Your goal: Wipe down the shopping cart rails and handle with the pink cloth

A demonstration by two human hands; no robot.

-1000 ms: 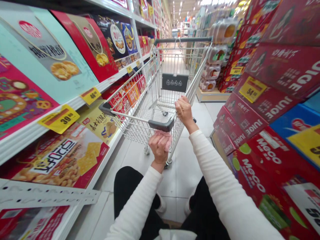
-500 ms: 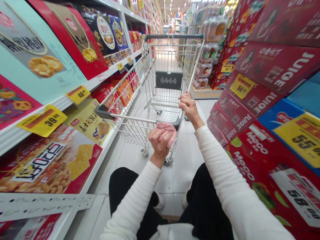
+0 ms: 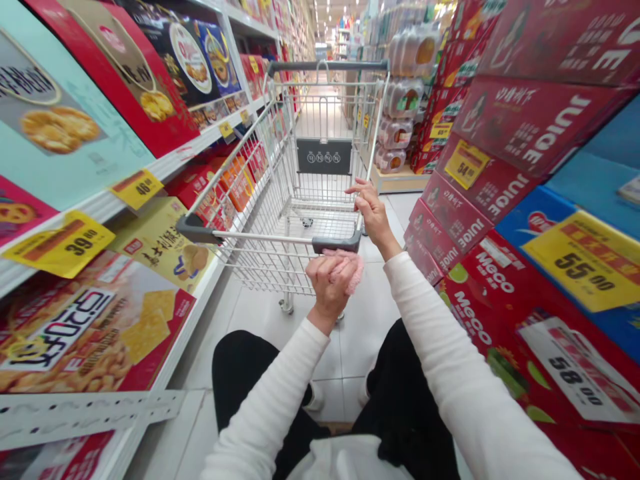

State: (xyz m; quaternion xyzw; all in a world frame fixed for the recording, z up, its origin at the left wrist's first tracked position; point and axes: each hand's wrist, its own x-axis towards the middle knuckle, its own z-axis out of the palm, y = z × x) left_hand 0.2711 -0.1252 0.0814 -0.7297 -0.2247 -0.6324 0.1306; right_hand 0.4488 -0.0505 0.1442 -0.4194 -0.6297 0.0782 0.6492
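My left hand point(image 3: 327, 287) is closed around a crumpled pink cloth point(image 3: 353, 270), just below the grey corner bumper point(image 3: 340, 241) of a wire shopping cart point(image 3: 270, 239). The cloth is at the bumper's underside; whether it presses on it is hard to tell. My right hand point(image 3: 371, 210) rests on the cart's right side rail, its fingers curled loosely over the wire and the index finger stretched out to the left. A dark plate with a row of round symbols point(image 3: 324, 157) hangs inside the cart's far end. The basket holds no goods.
Shelves point(image 3: 200, 143) with boxed snacks and yellow price tags line the left side. Stacked red drink cartons point(image 3: 520, 123) and Meco boxes point(image 3: 470, 293) stand close on the right. Wrapped bottle packs point(image 3: 407, 97) stand farther back. My bent knees flank the tiled floor point(image 3: 320, 360).
My left hand with the pink cloth has shifted slightly right and down, off the bumper's top to below it. My right hand's grip has loosened, its index finger now extended. The view has shifted slightly.
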